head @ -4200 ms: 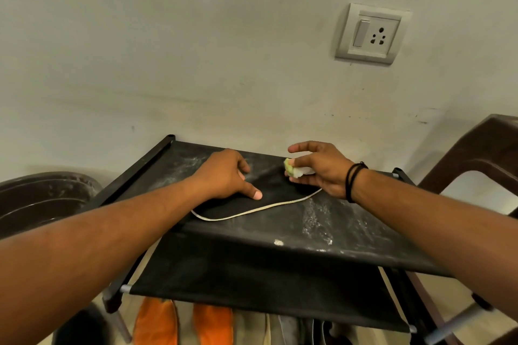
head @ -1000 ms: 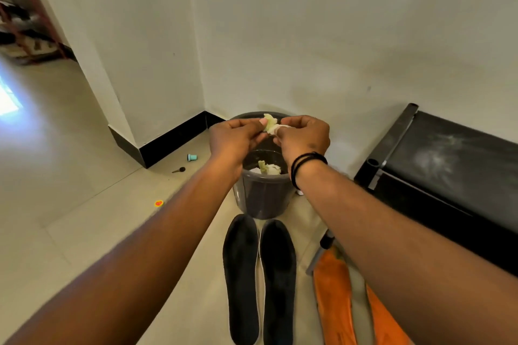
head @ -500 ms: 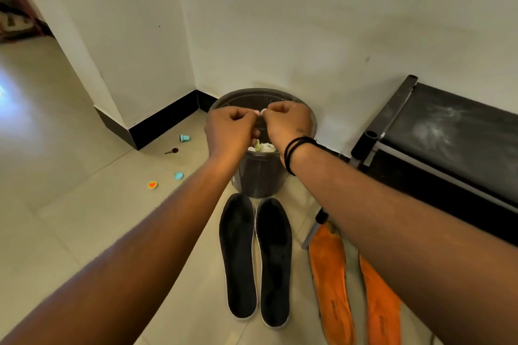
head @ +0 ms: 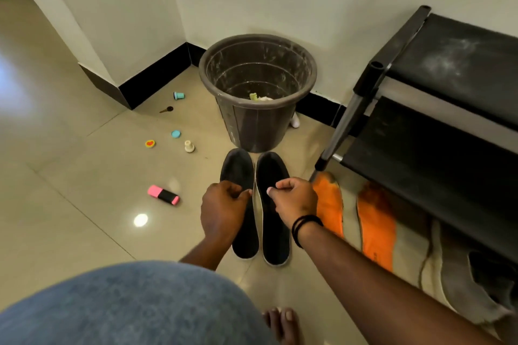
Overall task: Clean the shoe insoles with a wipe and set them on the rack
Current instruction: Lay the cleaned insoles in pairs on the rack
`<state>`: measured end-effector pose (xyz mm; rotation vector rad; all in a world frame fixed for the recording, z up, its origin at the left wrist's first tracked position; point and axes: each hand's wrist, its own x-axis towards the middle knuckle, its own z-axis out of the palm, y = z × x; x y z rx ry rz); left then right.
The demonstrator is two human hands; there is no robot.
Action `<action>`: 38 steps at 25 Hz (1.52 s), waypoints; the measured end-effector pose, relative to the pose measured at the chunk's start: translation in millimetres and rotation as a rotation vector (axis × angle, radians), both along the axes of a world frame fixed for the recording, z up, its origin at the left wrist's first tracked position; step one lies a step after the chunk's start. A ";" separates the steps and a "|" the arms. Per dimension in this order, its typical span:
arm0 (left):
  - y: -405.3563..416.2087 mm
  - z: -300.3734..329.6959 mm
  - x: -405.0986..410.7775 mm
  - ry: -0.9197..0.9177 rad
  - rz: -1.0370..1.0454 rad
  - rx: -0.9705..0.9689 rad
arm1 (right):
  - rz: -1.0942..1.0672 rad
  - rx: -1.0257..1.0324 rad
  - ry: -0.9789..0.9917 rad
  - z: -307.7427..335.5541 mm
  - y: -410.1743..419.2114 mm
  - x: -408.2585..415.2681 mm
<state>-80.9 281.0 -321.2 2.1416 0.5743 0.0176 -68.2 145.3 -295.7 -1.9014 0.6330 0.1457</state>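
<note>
Two black insoles lie side by side on the tiled floor in front of the bin, the left black insole [head: 238, 166] and the right black insole [head: 271, 169]. My left hand [head: 223, 211] hovers over the left one and my right hand [head: 295, 202] over the right one. Both hands have their fingers curled, with nothing visible in them. Two orange insoles [head: 329, 206] [head: 377, 225] lie on the floor at the foot of the black fabric rack [head: 454, 64]. Used wipes [head: 258, 97] sit at the bottom of the dark bin [head: 258, 126].
Small items are scattered on the floor to the left: a pink highlighter [head: 163, 195], teal caps [head: 176, 134], a yellow cap [head: 150, 143]. A grey shoe [head: 473, 288] lies under the rack. My jeans-clad knee [head: 126, 305] and bare foot [head: 283, 325] are at the bottom.
My hands held a wipe over the bin, let it fall in, then came down and back over the black insoles. The view tilted down towards the floor.
</note>
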 end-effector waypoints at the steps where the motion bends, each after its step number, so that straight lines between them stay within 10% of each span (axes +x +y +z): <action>1: 2.5 -5.4 -0.9 0.001 0.009 0.051 | 0.023 -0.085 0.038 -7.7 0.9 0.5; 7: 8.0 -19.0 -0.9 0.148 -0.007 0.111 | 0.269 -0.586 0.218 -18.3 8.6 1.5; 19: 27.0 -10.1 -1.3 0.200 -0.009 -0.125 | 0.435 -0.348 0.095 -20.8 16.9 -12.9; 31: 47.0 246.1 -29.8 -0.181 -0.226 0.048 | 0.614 -0.305 -0.517 197.1 25.0 -27.9; 38: -27.5 373.7 -17.3 -0.511 -0.360 0.090 | 0.332 -0.462 -0.712 342.8 -48.0 -21.9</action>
